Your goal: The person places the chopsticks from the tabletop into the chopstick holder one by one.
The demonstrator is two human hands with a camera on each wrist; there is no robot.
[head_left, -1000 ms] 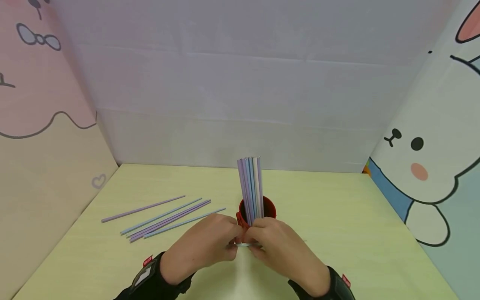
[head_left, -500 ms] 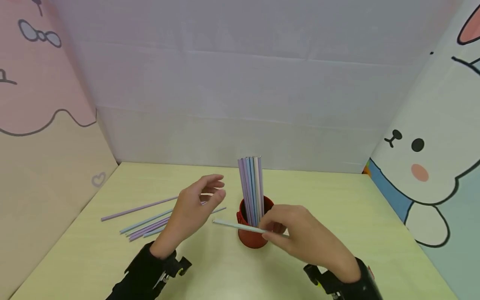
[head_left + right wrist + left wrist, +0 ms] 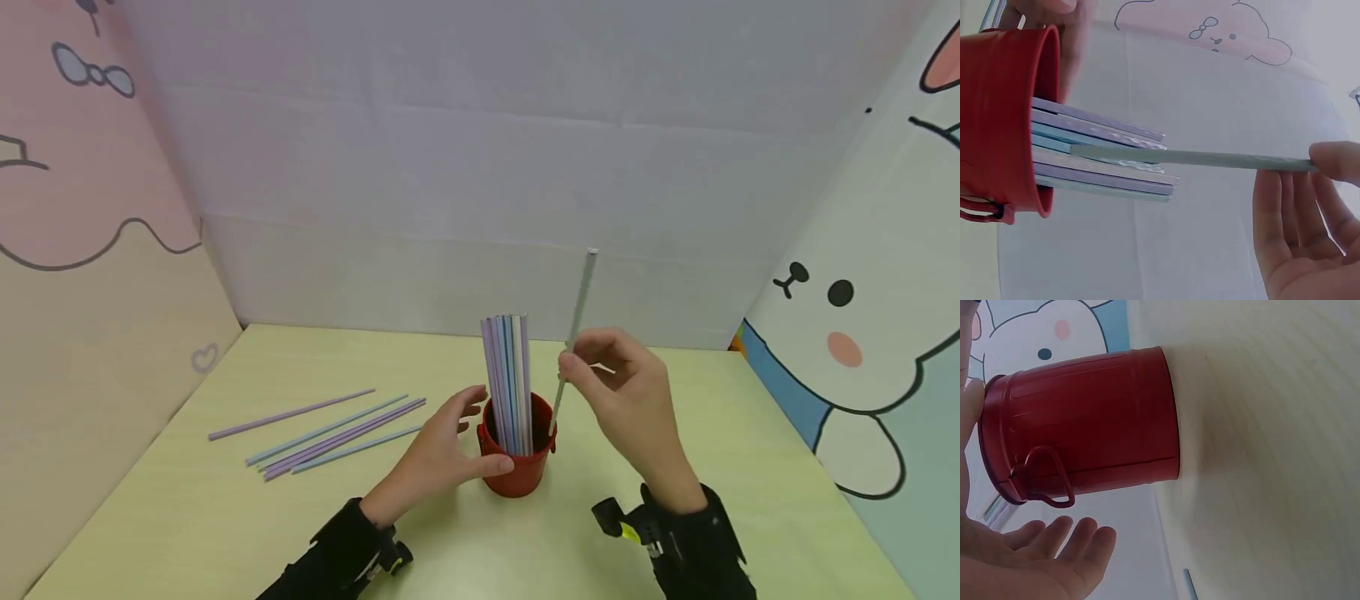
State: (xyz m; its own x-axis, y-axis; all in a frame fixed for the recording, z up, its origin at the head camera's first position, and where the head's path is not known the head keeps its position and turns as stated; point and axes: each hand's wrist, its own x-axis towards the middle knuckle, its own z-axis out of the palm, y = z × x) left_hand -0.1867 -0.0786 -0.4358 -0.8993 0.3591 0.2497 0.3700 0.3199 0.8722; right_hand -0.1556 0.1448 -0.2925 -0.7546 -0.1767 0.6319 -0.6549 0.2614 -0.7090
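Note:
My right hand [image 3: 626,392] pinches a pale green straw [image 3: 582,300] between thumb and fingers, nearly upright and leaning slightly. In the right wrist view the straw's lower end is short of the rim of a small red bucket [image 3: 991,125], in front of the straws there. The bucket [image 3: 517,477] holds an upright bundle of purple, blue and whitish straws [image 3: 507,375]. At its left side is my left hand [image 3: 442,450], thumb at the front rim, fingers spread and relaxed. In the left wrist view those fingers are apart from the bucket's wire handle [image 3: 1054,478].
Several loose purple and blue straws [image 3: 337,437] lie on the pale yellow table [image 3: 697,450] to the left of the bucket. A white back panel [image 3: 420,167] and printed side panels stand around the table.
Both hands were together in front of the bucket. The right hand has carried the straw up and right, turning it from level to upright. The left hand rose leftward, then came to the bucket.

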